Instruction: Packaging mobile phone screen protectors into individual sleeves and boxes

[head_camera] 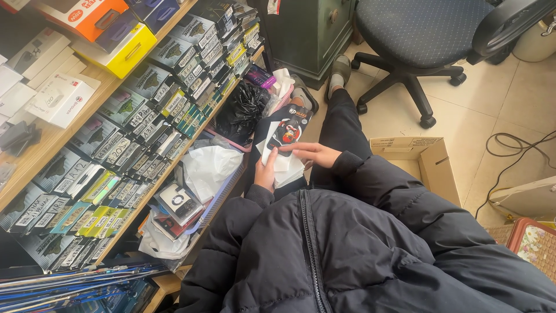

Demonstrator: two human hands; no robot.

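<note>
I sit in a black padded jacket, legs stretched out over the floor. My left hand (266,172) grips a stack of flat white packets (288,168) resting on my lap, its thumb along the left edge. On top of the stack lies a black packet with a red picture (288,131). My right hand (315,154) lies across the stack just below that black packet, fingers pointing left and touching the top card.
Wooden shelves (58,139) on the left hold several rows of small boxed items. A pink tray (229,145) with a black bag and white bags sits below. An open cardboard box (431,165) is at my right, a blue office chair (423,29) beyond.
</note>
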